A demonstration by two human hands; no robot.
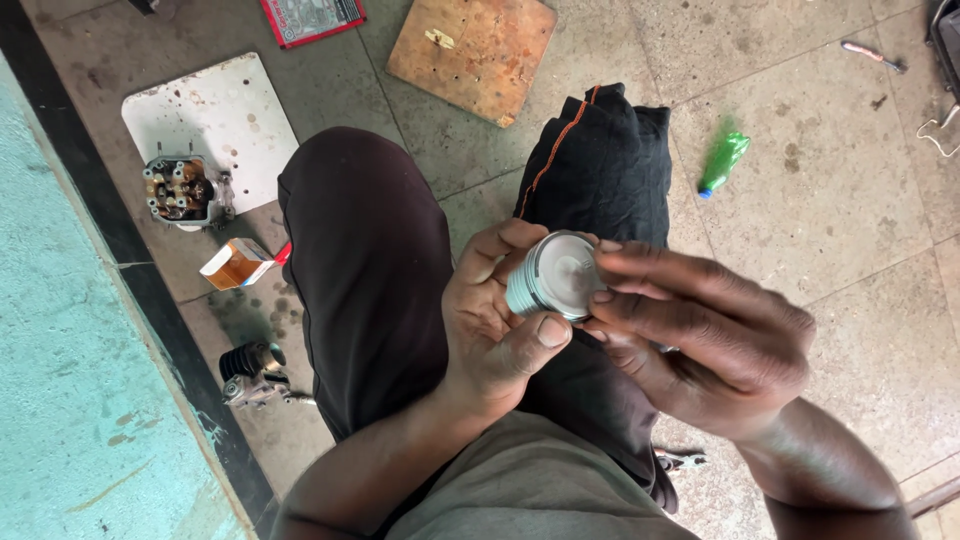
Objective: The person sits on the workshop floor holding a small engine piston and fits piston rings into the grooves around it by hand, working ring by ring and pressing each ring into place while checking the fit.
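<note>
The left hand (495, 325) and the right hand (705, 335) both grip a round metal piston (555, 275) between them.

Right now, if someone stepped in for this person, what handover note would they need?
Left hand: grips the silver piston by its side, thumb on the rim.
Right hand: fingertips rest on the piston's top face.
Piston is held above the lap, off the floor.
Nearby on the floor: cylinder head on a white board, small orange box, green bottle.
Nothing set down yet; the piston is in hand.
</note>
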